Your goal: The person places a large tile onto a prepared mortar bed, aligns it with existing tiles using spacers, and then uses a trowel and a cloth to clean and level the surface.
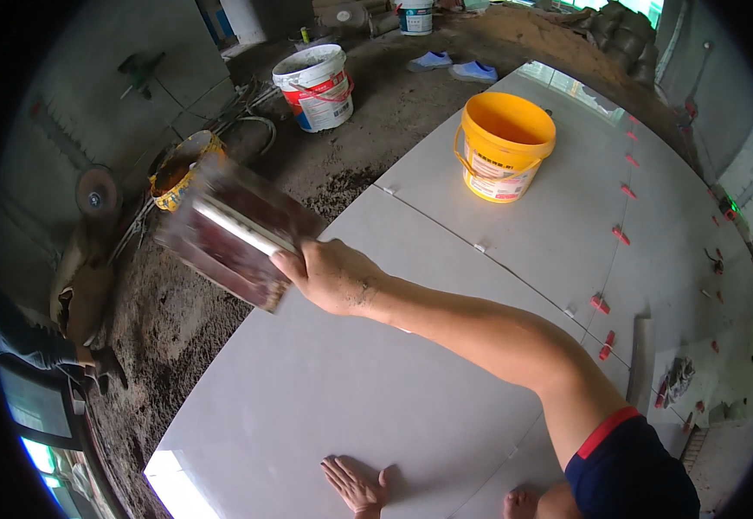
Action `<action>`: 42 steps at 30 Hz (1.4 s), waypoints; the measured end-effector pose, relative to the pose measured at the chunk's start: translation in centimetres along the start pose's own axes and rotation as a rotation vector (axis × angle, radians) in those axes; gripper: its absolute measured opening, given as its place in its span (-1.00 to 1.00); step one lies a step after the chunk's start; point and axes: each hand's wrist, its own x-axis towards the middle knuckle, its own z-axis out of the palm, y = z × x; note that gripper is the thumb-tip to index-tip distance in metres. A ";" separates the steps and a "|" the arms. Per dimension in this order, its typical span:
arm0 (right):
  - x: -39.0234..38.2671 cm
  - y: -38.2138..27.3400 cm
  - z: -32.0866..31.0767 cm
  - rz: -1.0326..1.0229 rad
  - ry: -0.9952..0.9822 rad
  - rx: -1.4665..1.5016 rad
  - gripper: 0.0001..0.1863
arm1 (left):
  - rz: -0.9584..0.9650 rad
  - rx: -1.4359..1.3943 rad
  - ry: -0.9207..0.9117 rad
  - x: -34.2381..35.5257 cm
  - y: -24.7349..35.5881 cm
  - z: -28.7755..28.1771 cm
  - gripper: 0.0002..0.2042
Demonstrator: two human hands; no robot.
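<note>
Two hands over grey floor tiles

Gripping a blurred, dark reddish trowel-like tool (236, 232), possibly a float, with right hand (329, 275) closed around its handle, holding it raised above the edge of a large grey tile (325, 389) beside bare mortar bed (177, 320). Pressing left hand (355, 484) flat, fingers spread, on the tile near the lower edge. Standing further off: yellow bucket (504, 143) on tiles, white bucket (316, 86) on mortar.
</note>
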 end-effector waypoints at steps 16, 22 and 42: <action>2.8 2.0 0.4 0.179 -0.121 -0.043 -0.42 | 0.002 0.052 -0.018 0.0 -0.6 0.4 0.00; -1.6 7.9 3.6 0.137 -0.001 -0.142 -0.47 | -0.043 0.018 -0.059 -0.3 -0.8 0.1 -0.03; -20.9 4.0 -0.2 0.374 -0.268 0.001 -0.38 | -0.094 0.108 0.024 -0.5 0.3 1.4 -0.12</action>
